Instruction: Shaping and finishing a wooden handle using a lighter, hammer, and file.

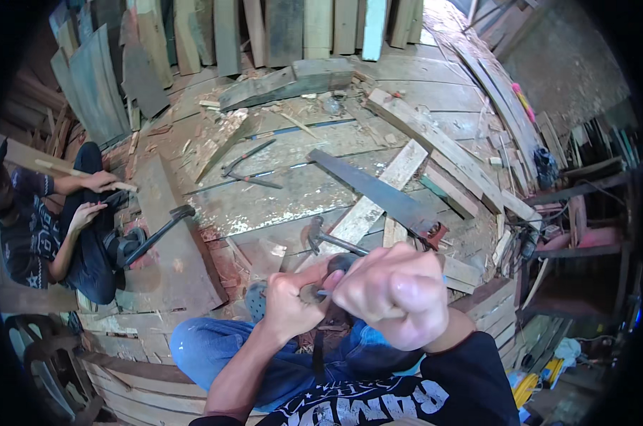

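My left hand [291, 304] is closed around a small brownish, round-ended piece [311, 293], held above my lap. Right against it, my right hand [396, 292] is clenched in a fist; a thin pale tip shows at its near side, but the rest of what it grips is hidden. Just beyond the hands lies a hammer [339, 242], its handle running toward my right fist. A handsaw [367, 186] with a reddish-brown handle rests across a whitish board [399, 170]. Farther off, a pair of long-handled pincers [250, 169] lies spread on the planks.
At the left a co-worker [51, 234] sits holding a strip of wood. A second hammer [158, 236] lies on a thick beam [172, 263]. Timber pieces [435, 142] are stacked at right, boards [286, 32] stand along the back, and wood chips litter the plank floor.
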Available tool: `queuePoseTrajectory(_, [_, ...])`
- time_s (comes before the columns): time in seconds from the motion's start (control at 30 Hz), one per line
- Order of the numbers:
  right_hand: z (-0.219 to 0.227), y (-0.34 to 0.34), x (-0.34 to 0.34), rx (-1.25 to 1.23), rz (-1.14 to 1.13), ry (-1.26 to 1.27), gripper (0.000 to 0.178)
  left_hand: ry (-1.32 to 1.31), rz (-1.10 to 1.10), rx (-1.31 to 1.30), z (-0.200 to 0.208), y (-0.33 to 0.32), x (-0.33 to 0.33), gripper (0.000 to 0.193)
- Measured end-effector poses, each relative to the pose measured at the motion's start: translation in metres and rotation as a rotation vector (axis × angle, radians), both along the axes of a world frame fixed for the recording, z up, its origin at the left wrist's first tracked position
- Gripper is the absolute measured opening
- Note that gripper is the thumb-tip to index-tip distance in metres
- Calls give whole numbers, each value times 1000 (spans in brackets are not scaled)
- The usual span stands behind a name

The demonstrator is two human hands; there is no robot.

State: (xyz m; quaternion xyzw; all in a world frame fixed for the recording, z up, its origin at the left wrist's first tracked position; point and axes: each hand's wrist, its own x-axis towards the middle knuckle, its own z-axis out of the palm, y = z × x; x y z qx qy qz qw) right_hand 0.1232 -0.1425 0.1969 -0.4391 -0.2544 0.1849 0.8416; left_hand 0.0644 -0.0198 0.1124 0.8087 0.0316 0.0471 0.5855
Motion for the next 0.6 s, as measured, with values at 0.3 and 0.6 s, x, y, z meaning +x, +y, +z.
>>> queuePoseTrajectory(0.3, [-3,-12,12,93,520,-130,40,165,-496,-134,-13,13,-4,14])
queuePoseTrajectory(0.6, [-3,-10,5,100,168,-199,41,265,-278,-577,0,13,-11,10])
